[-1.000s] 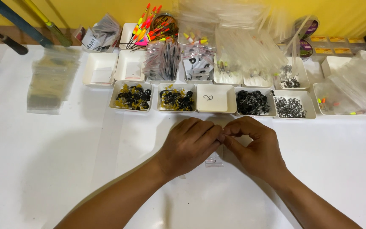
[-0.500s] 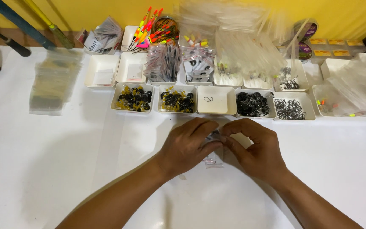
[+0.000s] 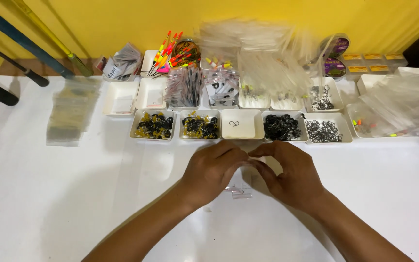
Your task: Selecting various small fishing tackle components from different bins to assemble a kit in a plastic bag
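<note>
My left hand [image 3: 214, 170] and my right hand [image 3: 292, 172] meet fingertip to fingertip over the white table, just in front of a row of small white trays. Between and under them is a small clear plastic bag [image 3: 238, 187] that both hands pinch at its top. What is inside the bag is too small to tell. Directly beyond my fingers stands a nearly bare white tray [image 3: 241, 125] with a small metal piece in it.
White trays hold black-and-yellow pieces [image 3: 155, 125], black rings [image 3: 281, 127] and metal hooks [image 3: 323, 131]. Behind them are packets, coloured floats [image 3: 170, 51] and line spools [image 3: 334, 65]. A stack of clear bags [image 3: 71, 109] lies left, more bags [image 3: 403, 106] right. Dark rods [image 3: 6, 68] cross the far left.
Both hands stay together on the small bag; my fingers have shifted slightly on it. The view has barely moved.
</note>
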